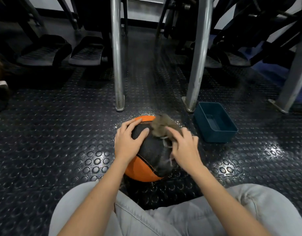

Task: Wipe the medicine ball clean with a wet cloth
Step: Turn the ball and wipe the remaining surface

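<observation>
An orange and black medicine ball (pixel 152 155) sits on the studded rubber floor just in front of my knees. My left hand (pixel 128 142) rests spread on its upper left side, fingers straight. A grey-brown wet cloth (pixel 161 126) lies bunched on the top right of the ball, blurred. My right hand (pixel 184 147) holds the cloth's near end against the ball, its fingers curled into the fabric. The ball's right side is hidden behind that hand.
A dark teal plastic tub (pixel 215 124) with a little water stands on the floor right of the ball. Two metal posts (pixel 118 65) (pixel 196 65) rise just beyond the ball. Exercise machine pedals (pixel 85 51) and frames fill the back.
</observation>
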`<state>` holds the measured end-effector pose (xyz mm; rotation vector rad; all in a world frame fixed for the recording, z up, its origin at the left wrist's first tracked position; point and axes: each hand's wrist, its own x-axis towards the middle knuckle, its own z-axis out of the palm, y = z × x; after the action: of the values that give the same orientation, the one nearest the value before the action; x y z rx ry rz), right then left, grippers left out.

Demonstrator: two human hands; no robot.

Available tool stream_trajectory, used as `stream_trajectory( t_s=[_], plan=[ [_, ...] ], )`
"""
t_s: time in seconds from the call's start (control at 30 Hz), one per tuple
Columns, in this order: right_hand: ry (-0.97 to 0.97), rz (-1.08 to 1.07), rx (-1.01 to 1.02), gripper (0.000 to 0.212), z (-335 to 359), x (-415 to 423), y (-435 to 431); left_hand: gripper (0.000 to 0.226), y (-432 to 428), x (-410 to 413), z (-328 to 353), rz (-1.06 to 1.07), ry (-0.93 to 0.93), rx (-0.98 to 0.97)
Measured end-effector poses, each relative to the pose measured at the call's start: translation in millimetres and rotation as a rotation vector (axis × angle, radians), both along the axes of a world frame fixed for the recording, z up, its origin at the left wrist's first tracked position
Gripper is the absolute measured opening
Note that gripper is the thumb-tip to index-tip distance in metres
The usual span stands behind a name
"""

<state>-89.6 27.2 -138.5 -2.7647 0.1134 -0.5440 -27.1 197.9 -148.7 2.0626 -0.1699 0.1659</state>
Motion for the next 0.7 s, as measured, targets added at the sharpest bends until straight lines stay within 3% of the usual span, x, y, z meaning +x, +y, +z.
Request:
stream_trajectory(
  t_s=[0.07, 0.13, 0.23, 0.33, 0.4, 0.53, 0.6, 0.7],
  plan=[
    [0.174, -0.218, 0.032, 0.045, 6, 10, -22, 0.047, 1, -1, -2, -0.016, -0.01, 0.004],
    [0.189, -0.294, 0.097, 0.043, 18, 14, -30, 0.047, 1, -4, -3, -0.023, -0.032, 0.027],
    [-0.026, -0.098, 0.125, 0.043, 34, 8, -4, 0.055, 1, -2, -2, -0.029, -0.045, 0.045],
    [-0.102, 0.074, 0.052, 0.047, 10, -10, 15, 0.059, 1, -3, -5, -0.047, -0.066, 0.033],
    [-0.037, -0.013, 0.114, 0.048, -4, -12, 2, 0.06, 0, -4, -5, -0.06, -0.052, 0.01],
    [0.287, -0.309, 0.195, 0.047, -1, 1, -47, 0.058, 0, -3, -2, -0.071, -0.028, 0.012],
    [0.167, -0.305, 0.216, 0.045, 15, 6, -47, 0.052, 3, -1, -3, -0.058, -0.029, -0.012],
    [-0.077, -0.101, 0.221, 0.049, 29, 3, -13, 0.042, 6, 2, -3, -0.04, -0.015, -0.038]
  ],
)
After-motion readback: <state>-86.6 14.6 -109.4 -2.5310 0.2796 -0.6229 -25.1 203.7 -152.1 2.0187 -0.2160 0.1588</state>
